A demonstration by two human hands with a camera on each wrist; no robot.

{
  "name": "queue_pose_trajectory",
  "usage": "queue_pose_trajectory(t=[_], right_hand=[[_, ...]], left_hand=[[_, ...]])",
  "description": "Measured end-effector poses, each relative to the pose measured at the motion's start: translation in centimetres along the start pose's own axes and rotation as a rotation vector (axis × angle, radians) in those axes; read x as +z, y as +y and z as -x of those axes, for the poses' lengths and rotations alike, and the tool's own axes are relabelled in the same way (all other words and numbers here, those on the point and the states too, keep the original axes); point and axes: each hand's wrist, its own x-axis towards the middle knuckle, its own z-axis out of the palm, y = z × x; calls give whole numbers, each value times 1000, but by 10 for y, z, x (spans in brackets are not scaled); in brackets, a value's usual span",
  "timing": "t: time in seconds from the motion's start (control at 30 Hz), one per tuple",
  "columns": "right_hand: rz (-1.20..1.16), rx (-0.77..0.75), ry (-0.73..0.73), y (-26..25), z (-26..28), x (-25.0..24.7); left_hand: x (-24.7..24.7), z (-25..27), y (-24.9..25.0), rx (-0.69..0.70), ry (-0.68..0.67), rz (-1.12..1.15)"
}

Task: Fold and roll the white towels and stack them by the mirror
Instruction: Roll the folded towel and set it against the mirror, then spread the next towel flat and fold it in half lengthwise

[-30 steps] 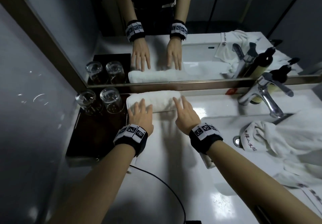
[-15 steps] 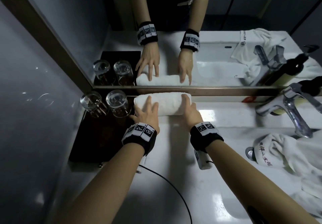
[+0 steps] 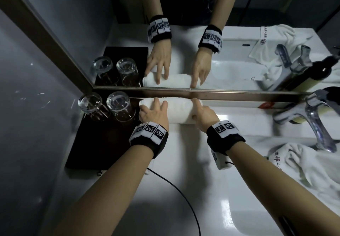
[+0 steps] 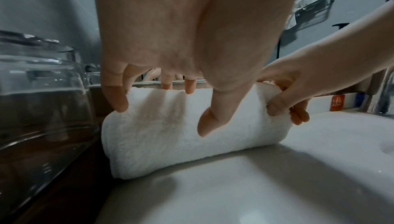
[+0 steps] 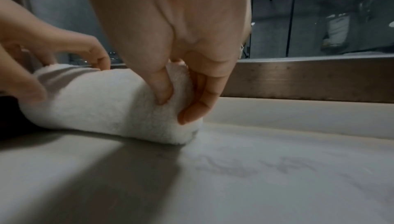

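Now the rolled white towel lies on the white worktop along its back edge, lengthwise against the frame of the mirror. Its left end sits just beside the dark tray at the worktop's back left corner, where two upturned glasses stand.

The left hand lies over the left part of the roll with fingers spread and nearly straight; in the left wrist view the fingertips touch the top of the towel and the thumb points down its near side, so it rests rather than grips. The right hand holds the right end: in the right wrist view the thumb digs into the terry on the near side and curled fingers wrap the end face, pinching the roll.

Toward the worktop's right edge a loose, crumpled white towel with printed characters lies by the basin, under the chrome faucet. A black cable runs across the front of the worktop.
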Motion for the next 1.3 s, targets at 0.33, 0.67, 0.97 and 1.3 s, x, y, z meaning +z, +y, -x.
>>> queue_pose_trajectory(t=[0.33,0.67,0.97,1.3], right_hand=[[-28,44,126,1,5,9],[84,19,215,5,45,3],[-80,107,253,48,143,16],[-217,506,396,169,288,13]], left_hand=[[4,1,3,14,-35,13],[-4,28,-7,91,95,-149],[14,85,45,564,102,-23],[43,158,174,943,-87,-37]])
